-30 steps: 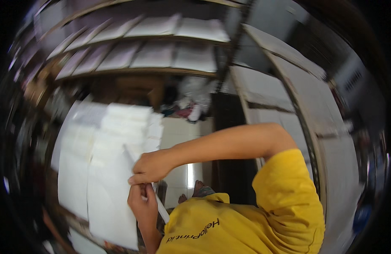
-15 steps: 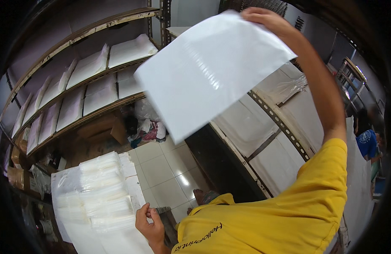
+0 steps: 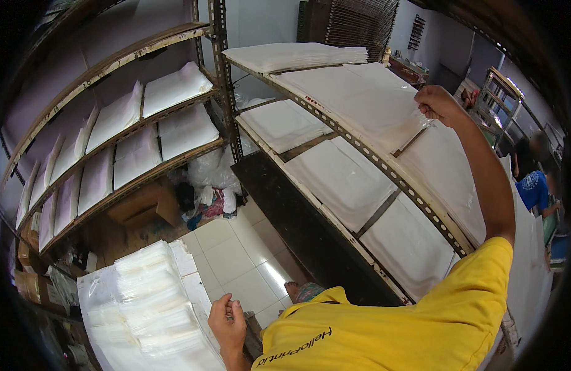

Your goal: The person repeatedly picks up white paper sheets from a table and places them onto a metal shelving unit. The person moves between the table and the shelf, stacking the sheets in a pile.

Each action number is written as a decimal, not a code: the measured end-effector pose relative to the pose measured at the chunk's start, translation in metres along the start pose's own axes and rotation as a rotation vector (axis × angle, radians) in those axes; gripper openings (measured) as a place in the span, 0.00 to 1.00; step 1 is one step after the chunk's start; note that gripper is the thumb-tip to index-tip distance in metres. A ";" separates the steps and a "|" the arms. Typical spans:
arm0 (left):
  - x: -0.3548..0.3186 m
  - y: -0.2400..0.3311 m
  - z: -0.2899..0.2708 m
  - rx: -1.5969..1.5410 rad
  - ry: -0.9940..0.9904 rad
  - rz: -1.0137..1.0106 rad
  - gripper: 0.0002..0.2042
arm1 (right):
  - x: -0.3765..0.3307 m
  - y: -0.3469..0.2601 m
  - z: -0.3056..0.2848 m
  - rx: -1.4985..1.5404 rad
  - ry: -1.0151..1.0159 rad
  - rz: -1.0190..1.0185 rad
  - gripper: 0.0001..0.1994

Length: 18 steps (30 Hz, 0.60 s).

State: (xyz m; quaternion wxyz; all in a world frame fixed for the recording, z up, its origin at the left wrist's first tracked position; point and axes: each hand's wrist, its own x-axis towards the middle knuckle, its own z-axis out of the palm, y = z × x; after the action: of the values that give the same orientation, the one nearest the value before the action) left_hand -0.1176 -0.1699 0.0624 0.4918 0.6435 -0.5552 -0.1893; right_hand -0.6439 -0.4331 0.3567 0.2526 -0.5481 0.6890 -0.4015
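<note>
My right hand [image 3: 439, 105] is closed at the near right corner of a white sheet [image 3: 360, 93]. The sheet looks thin and slightly glossy, and it lies flat along the upper shelf at the right. Whether it is paper or plastic I cannot tell. Low in the view, my left hand [image 3: 228, 323] holds nothing, its fingers loosely curled and the thumb apart. Beside it, on the left, lies a thick pile of white sheets [image 3: 152, 290] in overlapping bundles with ragged edges.
A metal-edged rack [image 3: 372, 145] on the right carries more white sheets, with a dark panel [image 3: 304, 232] below. Another shelf [image 3: 118, 167] at the left bears rows of sheets. Cartons [image 3: 44, 287] and cloth scraps [image 3: 220, 201] sit low. A person in blue [image 3: 533, 188] is at far right.
The white sheet, held up in the air before, now lies on the upper right shelf. My right hand has come down and to the right with it. My left hand has shifted slightly right.
</note>
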 end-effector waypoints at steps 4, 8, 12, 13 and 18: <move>-0.004 -0.005 0.007 -0.009 -0.037 0.020 0.09 | -0.006 0.000 0.004 -0.101 -0.009 -0.017 0.08; -0.011 -0.005 0.011 -0.036 -0.055 -0.013 0.09 | -0.010 -0.001 0.002 -0.237 0.000 -0.011 0.09; -0.013 0.001 0.010 -0.006 -0.081 -0.063 0.09 | -0.010 -0.014 0.001 -0.552 -0.017 -0.048 0.10; -0.014 0.000 0.010 0.006 -0.077 -0.049 0.09 | -0.009 -0.016 0.000 -0.665 -0.011 -0.076 0.10; -0.016 0.001 0.003 0.047 -0.056 -0.006 0.09 | -0.011 -0.089 0.017 -0.478 -0.154 -0.406 0.13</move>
State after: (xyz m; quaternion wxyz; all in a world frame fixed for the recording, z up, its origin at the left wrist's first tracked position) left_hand -0.1252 -0.1564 0.0569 0.4604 0.6510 -0.5709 -0.1958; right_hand -0.5780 -0.4344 0.4201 0.0829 -0.7469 0.6193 -0.2275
